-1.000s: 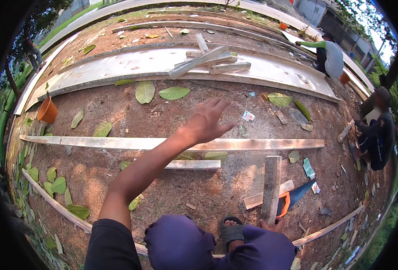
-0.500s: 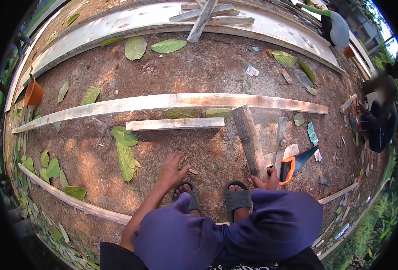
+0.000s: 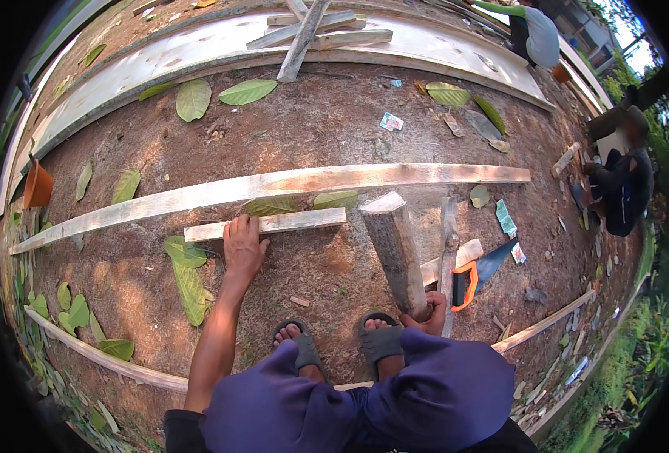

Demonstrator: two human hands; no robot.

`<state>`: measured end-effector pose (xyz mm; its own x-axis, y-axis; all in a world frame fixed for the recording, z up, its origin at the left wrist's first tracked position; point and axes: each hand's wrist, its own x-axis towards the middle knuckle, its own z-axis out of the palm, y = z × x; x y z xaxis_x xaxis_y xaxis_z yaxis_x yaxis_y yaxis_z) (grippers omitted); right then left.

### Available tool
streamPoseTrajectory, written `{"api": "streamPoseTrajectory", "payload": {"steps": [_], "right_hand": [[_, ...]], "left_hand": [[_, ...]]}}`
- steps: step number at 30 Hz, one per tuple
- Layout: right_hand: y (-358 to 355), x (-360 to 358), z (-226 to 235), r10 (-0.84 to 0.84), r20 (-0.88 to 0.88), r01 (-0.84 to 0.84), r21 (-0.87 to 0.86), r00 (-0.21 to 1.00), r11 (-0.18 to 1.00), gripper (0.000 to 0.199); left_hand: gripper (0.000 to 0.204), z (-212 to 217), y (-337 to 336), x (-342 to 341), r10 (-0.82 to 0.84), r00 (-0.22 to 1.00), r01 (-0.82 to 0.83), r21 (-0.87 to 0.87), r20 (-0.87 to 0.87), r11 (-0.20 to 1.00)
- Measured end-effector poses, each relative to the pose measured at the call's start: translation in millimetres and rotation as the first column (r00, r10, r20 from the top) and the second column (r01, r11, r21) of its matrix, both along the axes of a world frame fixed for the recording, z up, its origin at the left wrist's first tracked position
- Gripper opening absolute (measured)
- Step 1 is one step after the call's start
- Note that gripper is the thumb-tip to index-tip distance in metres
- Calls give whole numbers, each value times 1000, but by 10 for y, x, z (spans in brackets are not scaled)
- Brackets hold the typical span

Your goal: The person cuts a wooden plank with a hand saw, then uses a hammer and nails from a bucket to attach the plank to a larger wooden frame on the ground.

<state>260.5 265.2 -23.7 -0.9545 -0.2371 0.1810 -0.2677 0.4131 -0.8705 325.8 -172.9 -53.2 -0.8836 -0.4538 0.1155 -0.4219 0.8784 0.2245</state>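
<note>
Left arm stretches forward, left hand (image 3: 242,245) flat, fingers spread; right hand (image 3: 429,312) curls closed, held near the knee.

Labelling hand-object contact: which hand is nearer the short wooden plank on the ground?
Left. The left hand rests on the short wooden plank near its left end. The right hand is well away from it, gripping the lower end of the thick wooden post.

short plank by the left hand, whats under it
The short plank lies flat on bare dirt, the left hand resting on its near edge. A green leaf sits just behind it. Whatever is beneath the plank is covered.
</note>
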Motion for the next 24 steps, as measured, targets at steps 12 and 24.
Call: {"api": "streamPoseTrajectory", "payload": {"steps": [12, 24], "right_hand": [[85, -54, 57, 35, 351, 23, -161, 936, 987, 55], [-368, -830, 180, 72, 504, 249, -540, 860, 804, 33]], "left_hand": [[48, -296, -7, 37, -5, 999, 1, -91, -43, 996], [45, -90, 682, 239, 132, 989, -81, 509, -64, 857]]}}
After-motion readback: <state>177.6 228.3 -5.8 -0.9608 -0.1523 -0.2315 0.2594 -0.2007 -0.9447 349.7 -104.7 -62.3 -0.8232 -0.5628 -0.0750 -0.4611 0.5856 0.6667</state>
